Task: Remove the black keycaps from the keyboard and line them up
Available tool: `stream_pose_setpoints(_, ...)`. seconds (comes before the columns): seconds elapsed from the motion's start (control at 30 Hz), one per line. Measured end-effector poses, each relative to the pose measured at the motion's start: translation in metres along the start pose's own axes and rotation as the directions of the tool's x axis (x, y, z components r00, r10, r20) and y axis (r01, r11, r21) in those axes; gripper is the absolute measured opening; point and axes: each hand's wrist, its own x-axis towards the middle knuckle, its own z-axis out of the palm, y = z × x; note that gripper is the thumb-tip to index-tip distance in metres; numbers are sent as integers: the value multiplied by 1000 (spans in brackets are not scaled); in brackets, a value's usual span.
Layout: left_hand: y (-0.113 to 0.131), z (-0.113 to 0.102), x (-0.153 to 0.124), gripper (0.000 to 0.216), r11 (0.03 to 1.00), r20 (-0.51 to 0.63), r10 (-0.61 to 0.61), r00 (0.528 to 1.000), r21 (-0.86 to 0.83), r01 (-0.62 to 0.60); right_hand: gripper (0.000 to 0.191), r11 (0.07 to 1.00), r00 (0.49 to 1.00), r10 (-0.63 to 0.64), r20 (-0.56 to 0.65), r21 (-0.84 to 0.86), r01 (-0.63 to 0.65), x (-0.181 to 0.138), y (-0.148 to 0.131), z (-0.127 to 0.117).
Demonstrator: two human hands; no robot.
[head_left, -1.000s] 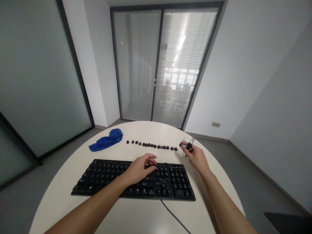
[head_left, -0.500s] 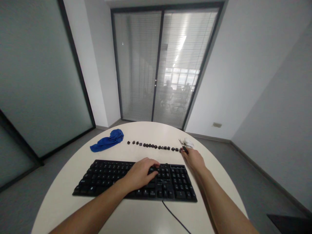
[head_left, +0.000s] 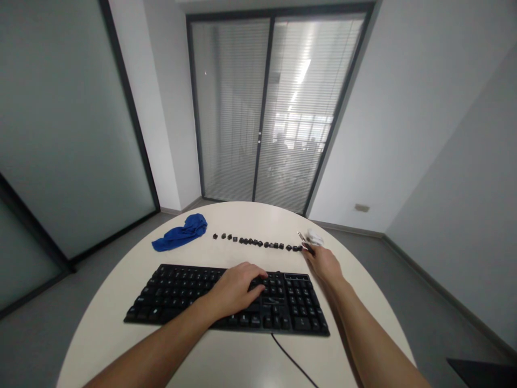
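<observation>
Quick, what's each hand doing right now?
Left hand: open, resting on the keyboard, holding nothing.
Right hand: closed on a small tool at the end of the keycaps row.

Far of the keycap row (head_left: 258, 243), bare worktop (head_left: 250, 220) lay open; the row, the blue cloth (head_left: 180, 232) at far left and the keyboard (head_left: 181, 293) stood as obstacles.

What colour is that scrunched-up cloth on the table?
Blue. The cloth shows best in the head view, left of the keycap row.
</observation>
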Motion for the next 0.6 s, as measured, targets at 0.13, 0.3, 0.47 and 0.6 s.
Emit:
stream_pose_setpoints(0.13, 16, -5, -3, 30, 992, 74, 62, 995, 107, -70, 40, 1000, 1000, 0, -15, 6, 0, 0, 1, -1)
stream_pose_setpoints(0.3, 31, -10, -9, 46, 984, 128, 53, 990, 162, -73, 39, 1000, 1000, -5, -25, 17, 6, 0, 1, -1)
stream_pose_setpoints(0.47, 32, -13, -11, 61, 984, 166, 86, 982, 142, -110, 38, 999, 999, -23, -31, 39, 25, 2, -1, 1)
stream_pose_setpoints(0.6, 31, -12, -11, 66, 984, 168, 97, 981, 130, -119, 38, 997, 999, -45, -25, 54, 46, 3, -4, 2)
